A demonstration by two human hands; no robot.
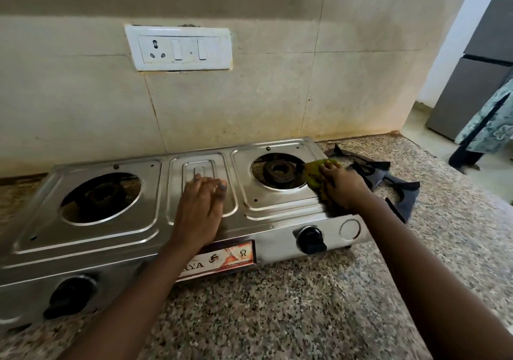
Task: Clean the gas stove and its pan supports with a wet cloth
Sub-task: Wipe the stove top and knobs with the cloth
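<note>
Stove (144, 221) of bright steel sits on the speckled counter (277, 318), both pan supports (388, 176) lying off it to the right. Right hand (342, 183) presses a green cloth (315, 175) flat beside the right burner (279, 171), fingers spread over it. Left hand (200, 204) rests open, palm down, on the stove's middle panel.

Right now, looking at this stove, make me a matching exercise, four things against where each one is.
Things:
1. left hand
2. cloth
3. pan supports
4. switchboard

Places:
A. on the wall
B. under the right hand
C. flat on the stove's middle panel
D. on the counter, right of the stove

Pairs: 1-C, 2-B, 3-D, 4-A
</note>
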